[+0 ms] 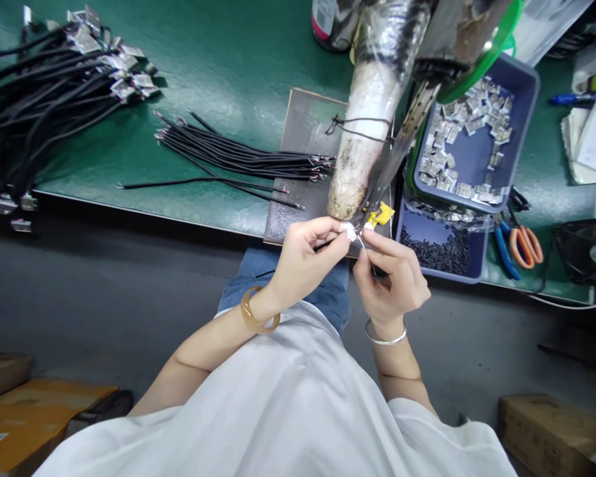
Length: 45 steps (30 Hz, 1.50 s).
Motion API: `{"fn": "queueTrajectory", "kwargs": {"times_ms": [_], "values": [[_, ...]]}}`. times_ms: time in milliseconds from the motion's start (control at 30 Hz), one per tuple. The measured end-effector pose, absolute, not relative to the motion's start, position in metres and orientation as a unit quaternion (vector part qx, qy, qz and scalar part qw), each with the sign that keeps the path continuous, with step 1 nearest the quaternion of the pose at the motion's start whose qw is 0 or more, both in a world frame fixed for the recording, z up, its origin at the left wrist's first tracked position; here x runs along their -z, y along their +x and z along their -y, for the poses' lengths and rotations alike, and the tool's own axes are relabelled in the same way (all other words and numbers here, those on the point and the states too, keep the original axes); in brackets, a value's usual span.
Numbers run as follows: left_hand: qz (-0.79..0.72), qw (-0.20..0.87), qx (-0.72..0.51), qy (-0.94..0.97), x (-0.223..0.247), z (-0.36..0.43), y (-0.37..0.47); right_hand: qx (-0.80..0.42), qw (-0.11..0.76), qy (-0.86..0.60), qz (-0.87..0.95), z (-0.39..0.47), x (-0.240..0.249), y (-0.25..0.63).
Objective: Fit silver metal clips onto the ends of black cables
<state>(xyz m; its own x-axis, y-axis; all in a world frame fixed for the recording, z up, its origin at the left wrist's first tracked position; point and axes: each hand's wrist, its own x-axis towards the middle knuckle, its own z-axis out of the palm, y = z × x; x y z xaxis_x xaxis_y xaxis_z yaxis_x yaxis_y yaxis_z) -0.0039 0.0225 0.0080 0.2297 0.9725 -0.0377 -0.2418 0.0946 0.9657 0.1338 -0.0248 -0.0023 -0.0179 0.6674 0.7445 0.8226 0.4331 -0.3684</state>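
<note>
While both hands meet at the front edge of the green desk, a black cable lies between them, over the near edge of a dark board. Its visible length runs down and leftward from the fingertips toward the lap, so it sits in the left hand, with the right hand just beside its working end. The left thumb and forefinger are closed together on it, white coverings at their tips. The right thumb and fingers are nearly together around a thin pale strand; whether that strand belongs to the cable is too small to tell. Directly beyond the fingertips hangs the blunt end of a plastic-wrapped tube, with a yellow piece near the right forefinger.

More stripped cables lie in a loose row to the left, long axes roughly parallel to the desk edge, their right ends over the board. Farther left is a heap of cables with metal connectors.

The containers are on the right hand's side. An upper blue-grey bin holds scattered silvery metal shells; a lower blue bin, partly beneath it, holds many small black pieces.
</note>
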Motion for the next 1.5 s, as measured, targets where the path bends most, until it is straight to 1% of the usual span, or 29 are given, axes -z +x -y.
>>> {"fn": "queueTrajectory", "kwargs": {"times_ms": [300,433,467,567,633,733,1000,1167,1400,1500], "values": [[-0.400,0.633,-0.455,0.481,-0.006,-0.020,-0.008,0.090,0.450,-0.516,0.724,0.029,0.006,0.134],[-0.393,0.639,-0.435,0.498,-0.010,-0.016,-0.010,0.091,0.469,-0.533,0.699,0.029,-0.001,0.136],[-0.390,0.639,-0.432,0.503,-0.011,-0.015,-0.010,0.067,0.474,-0.542,0.691,0.029,-0.003,0.137],[-0.391,0.627,-0.442,0.508,-0.012,-0.014,-0.010,-0.053,0.484,-0.565,0.666,0.029,-0.009,0.137],[-0.407,0.608,-0.451,0.511,-0.011,-0.016,-0.010,-0.096,0.487,-0.568,0.656,0.028,-0.010,0.136],[-0.426,0.585,-0.458,0.516,-0.009,-0.020,-0.009,-0.086,0.492,-0.562,0.659,0.027,-0.009,0.135],[-0.431,0.585,-0.459,0.511,-0.011,-0.026,-0.006,-0.080,0.509,-0.548,0.659,0.022,-0.006,0.133],[-0.431,0.585,-0.460,0.510,-0.013,-0.027,-0.008,-0.032,0.491,-0.554,0.672,0.021,-0.011,0.132],[-0.432,0.600,-0.433,0.515,-0.010,-0.027,-0.010,-0.027,0.471,-0.551,0.688,0.026,-0.006,0.134],[-0.431,0.606,-0.433,0.509,-0.011,-0.026,-0.009,-0.021,0.476,-0.548,0.687,0.027,-0.006,0.134]]}}
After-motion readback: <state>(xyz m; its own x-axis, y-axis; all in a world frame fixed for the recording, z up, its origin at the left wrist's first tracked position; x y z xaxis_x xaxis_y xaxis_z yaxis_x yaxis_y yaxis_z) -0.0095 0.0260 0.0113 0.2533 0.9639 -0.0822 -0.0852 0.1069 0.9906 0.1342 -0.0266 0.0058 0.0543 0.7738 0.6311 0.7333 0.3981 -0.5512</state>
